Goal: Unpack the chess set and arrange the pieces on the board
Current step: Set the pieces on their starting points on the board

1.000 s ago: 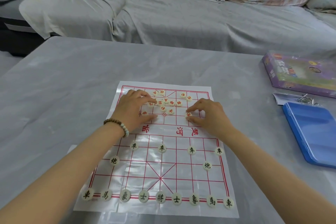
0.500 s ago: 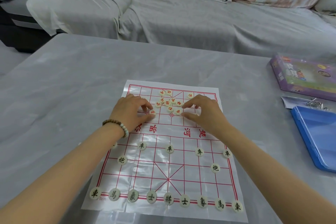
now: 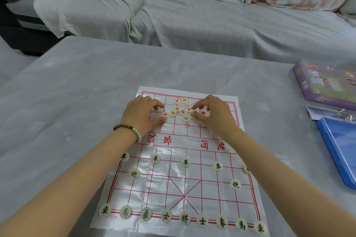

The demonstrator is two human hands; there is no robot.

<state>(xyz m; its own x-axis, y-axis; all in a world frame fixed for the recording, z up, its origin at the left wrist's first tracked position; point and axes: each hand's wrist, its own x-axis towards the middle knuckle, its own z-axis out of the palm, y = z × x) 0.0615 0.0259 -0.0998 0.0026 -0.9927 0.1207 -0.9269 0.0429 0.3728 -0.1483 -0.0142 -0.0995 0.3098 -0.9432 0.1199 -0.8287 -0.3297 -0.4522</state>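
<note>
Black pieces ranked on board; red pieces heaped, unsorted. Left hand, right hand: fingers curled at heap, grip unclear.

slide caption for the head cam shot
Left hand and right hand flank a cluster of red pieces at the far end of the board; black pieces sit arranged on the near side.

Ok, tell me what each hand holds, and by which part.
Left hand curls thumb and forefinger round a red-lettered piece, at its rim; right hand covers other red pieces, its grip hidden.
</note>
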